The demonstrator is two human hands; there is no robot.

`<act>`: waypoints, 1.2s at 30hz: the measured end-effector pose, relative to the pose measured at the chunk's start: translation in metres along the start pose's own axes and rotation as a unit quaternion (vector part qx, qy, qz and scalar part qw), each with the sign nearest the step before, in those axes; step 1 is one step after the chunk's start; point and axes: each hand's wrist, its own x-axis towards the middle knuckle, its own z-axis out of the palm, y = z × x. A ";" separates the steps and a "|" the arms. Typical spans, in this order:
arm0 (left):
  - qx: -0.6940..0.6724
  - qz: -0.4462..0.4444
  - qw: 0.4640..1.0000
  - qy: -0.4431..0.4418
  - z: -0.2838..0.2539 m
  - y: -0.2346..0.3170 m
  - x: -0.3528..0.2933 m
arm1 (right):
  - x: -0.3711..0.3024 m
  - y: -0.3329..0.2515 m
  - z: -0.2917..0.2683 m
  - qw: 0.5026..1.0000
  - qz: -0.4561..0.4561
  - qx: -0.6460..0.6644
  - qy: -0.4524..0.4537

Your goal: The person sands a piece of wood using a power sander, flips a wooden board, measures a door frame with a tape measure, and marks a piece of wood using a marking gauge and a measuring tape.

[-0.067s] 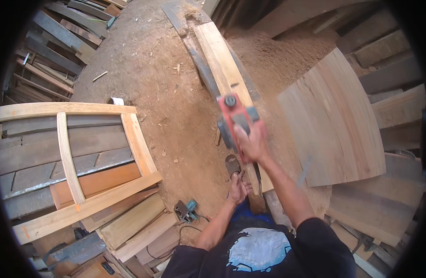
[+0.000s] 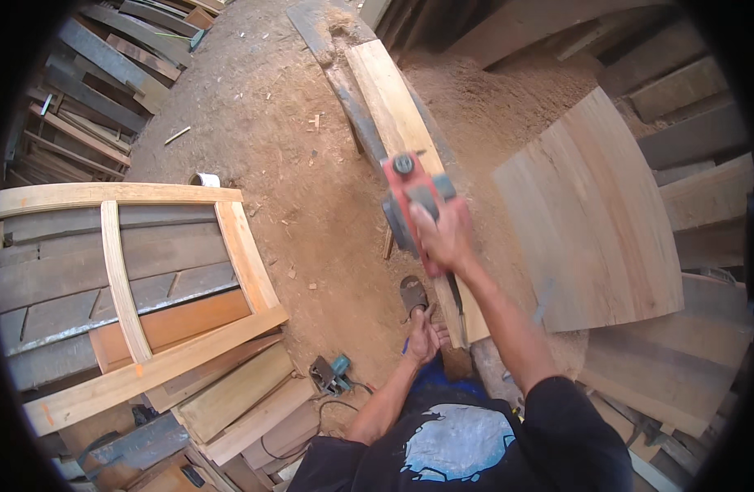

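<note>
From my end, R hand is closed round the grip of the red planer, which sits on the pale plank, toward its near half; plank lies on the narrow grey bench, running near to far. L hand is partly open, fingers loosely bent, low by the plank's near left edge; can't tell if it's touching wood or has hold of anything. I see no clamp, so if R hand pushes hard w/ L hand not gripping, plank could slide or twist, I'd guess. Dark strip behind planer, prob. its cord, might snag & jerk the cut. Sandal is just left of the plank, so a slip off that side could hit the foot.
</note>
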 end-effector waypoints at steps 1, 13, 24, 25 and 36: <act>-0.001 -0.009 1.000 -0.015 -0.008 -0.001 0.000 | 0.025 -0.017 0.006 0.999 -0.016 -0.019 0.020; 0.074 0.037 0.996 0.032 0.018 0.005 0.007 | 0.119 -0.012 -0.039 0.997 0.028 0.065 -0.022; 0.157 0.146 0.972 0.097 0.031 0.000 0.015 | -0.264 0.120 -0.093 0.992 0.005 0.105 -0.075; 0.153 0.136 0.974 0.096 0.037 0.000 0.013 | -0.282 0.121 -0.098 0.992 -0.002 0.105 -0.066; 0.161 0.117 0.977 0.080 0.040 0.009 0.008 | -0.055 0.051 -0.064 0.996 0.040 0.024 -0.078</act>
